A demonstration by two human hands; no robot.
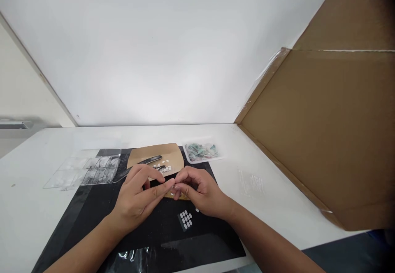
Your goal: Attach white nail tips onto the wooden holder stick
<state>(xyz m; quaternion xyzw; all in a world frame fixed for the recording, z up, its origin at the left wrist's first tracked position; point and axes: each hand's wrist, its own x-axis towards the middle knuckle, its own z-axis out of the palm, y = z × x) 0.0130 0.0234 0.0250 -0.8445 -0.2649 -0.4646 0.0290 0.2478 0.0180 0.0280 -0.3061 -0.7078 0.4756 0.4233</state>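
Observation:
My left hand (135,199) and my right hand (202,190) meet fingertip to fingertip above the black mat (148,240). The right thumb and index finger pinch at something tiny, too small to name. At the same spot, the left fingers come together against the right fingertips, and what they hold is mostly hidden. Just below the hands lies a small dark sheet with several white oval stickers (186,219). A loose white oval (197,210) sits beside it. Under the right fingers a yellowish piece with white bits is partly covered.
Behind the hands, brown paper (145,152) carries a dark nail file-like strip (151,159) and small white pieces (167,169). A clear compartment box (101,170) stands left, a white tray of greenish packets (202,152) behind. Cardboard (324,133) walls the right side.

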